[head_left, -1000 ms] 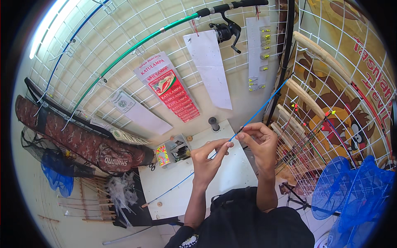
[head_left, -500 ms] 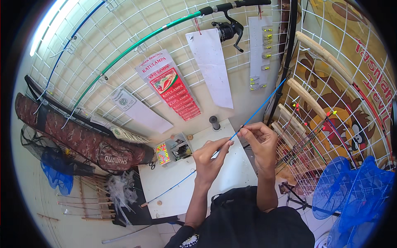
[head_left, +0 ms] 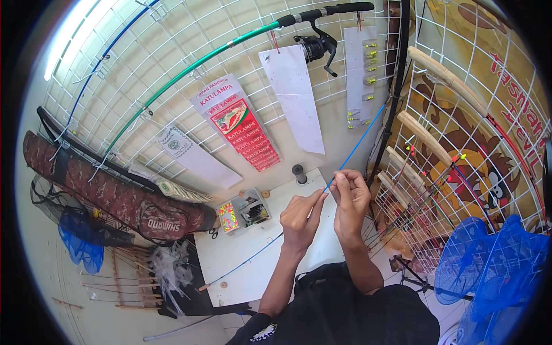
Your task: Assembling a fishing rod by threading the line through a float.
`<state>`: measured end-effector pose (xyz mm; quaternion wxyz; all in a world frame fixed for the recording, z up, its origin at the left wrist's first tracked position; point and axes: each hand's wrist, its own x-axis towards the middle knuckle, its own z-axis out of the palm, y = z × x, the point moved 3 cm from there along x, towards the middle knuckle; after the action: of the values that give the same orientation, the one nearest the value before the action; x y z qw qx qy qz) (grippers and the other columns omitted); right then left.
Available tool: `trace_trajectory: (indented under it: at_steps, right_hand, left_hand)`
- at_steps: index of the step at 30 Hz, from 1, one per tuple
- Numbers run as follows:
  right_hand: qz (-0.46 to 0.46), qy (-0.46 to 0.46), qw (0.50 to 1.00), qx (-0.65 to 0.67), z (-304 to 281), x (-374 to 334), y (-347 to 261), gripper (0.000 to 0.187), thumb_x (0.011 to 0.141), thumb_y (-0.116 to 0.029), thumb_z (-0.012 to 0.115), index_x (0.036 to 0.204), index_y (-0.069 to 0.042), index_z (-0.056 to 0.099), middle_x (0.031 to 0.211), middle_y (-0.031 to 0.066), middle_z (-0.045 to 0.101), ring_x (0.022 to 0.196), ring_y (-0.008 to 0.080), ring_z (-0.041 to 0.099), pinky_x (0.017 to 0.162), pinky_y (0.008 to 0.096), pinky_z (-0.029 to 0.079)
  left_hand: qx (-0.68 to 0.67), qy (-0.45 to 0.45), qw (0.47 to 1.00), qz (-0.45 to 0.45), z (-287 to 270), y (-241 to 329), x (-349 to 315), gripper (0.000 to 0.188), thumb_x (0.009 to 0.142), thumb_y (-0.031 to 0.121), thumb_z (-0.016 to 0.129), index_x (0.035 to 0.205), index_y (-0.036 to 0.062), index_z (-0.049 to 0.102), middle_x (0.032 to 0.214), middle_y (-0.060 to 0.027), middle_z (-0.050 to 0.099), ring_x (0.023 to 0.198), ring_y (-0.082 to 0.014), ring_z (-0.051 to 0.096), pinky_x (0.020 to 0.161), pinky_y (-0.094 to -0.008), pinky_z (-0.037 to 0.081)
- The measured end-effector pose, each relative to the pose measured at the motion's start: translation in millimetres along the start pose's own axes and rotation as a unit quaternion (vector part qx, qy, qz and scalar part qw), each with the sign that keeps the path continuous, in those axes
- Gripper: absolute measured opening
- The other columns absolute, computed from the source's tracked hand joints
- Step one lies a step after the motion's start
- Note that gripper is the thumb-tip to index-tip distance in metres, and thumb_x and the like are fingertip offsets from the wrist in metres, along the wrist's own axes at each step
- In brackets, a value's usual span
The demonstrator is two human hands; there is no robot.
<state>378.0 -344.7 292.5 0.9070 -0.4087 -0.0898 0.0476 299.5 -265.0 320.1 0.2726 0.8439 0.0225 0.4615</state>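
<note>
Pinching thin blue rod (head_left: 351, 155) with both hands: our left hand (head_left: 299, 218) and right hand (head_left: 352, 198) close fingertips on it, above white table (head_left: 241, 261).

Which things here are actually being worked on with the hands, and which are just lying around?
In use:
thin blue rod
left hand, pinching it
right hand, pinching it

Lying about:
small tackle box
dark spool
camouflage rod bag
blue nets
white table
</note>
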Motion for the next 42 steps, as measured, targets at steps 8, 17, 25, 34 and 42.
trace_trajectory:
  at_steps: [8,17,25,34,42]
  right_hand:
    - [0.059,0.004,0.983,0.173,5,1,4,0.008,0.097,-0.01,0.055,0.098,-0.002,0.055,0.081,0.002,0.055,0.074,0.0072,0.051,0.071,0.0241,0.046]
    - [0.037,-0.004,0.995,0.093,-5,15,9,0.011,0.095,-0.013,0.058,0.101,-0.003,0.06,0.1,0.0081,0.064,0.084,0.0104,0.057,0.081,0.0271,0.045]
    - [0.024,-0.012,0.996,0.081,-10,35,-5,0.011,0.095,-0.012,0.058,0.099,-0.001,0.059,0.094,0.0086,0.066,0.087,0.0127,0.06,0.08,0.0277,0.047]
    - [-0.046,0.004,0.997,0.059,-14,56,-24,0.012,0.095,-0.013,0.059,0.1,-0.002,0.059,0.092,0.009,0.066,0.086,0.0132,0.061,0.078,0.0269,0.047]
    - [-0.078,0.001,0.995,0.06,-16,77,-44,0.011,0.095,-0.013,0.06,0.099,-0.004,0.058,0.091,0.008,0.066,0.082,0.0119,0.06,0.078,0.0263,0.047]
  left_hand:
    - [-0.005,-0.015,1.0,-0.022,6,-8,-1,0.019,0.078,-0.002,0.073,0.097,0.0001,0.072,0.076,-0.0078,0.071,0.058,-0.0125,0.061,0.051,-0.0248,0.045]
    - [-0.122,-0.038,0.978,-0.165,11,-19,-2,0.014,0.081,0.0,0.071,0.096,0.0002,0.072,0.077,-0.009,0.071,0.057,-0.0116,0.062,0.053,-0.0246,0.048]
    - [-0.15,-0.079,0.964,-0.204,12,-25,-3,0.012,0.084,0.004,0.07,0.095,0.0,0.072,0.075,-0.0071,0.07,0.055,-0.0081,0.056,0.052,-0.0236,0.044]
    - [-0.164,-0.088,0.961,-0.206,16,-28,-7,0.01,0.083,0.004,0.07,0.092,-0.0001,0.072,0.075,-0.0082,0.07,0.062,-0.0098,0.062,0.057,-0.0238,0.045]
    - [-0.188,-0.138,0.943,-0.239,17,-29,-10,0.012,0.086,0.006,0.069,0.095,-0.0025,0.071,0.073,-0.0077,0.069,0.059,-0.0091,0.061,0.055,-0.023,0.046]
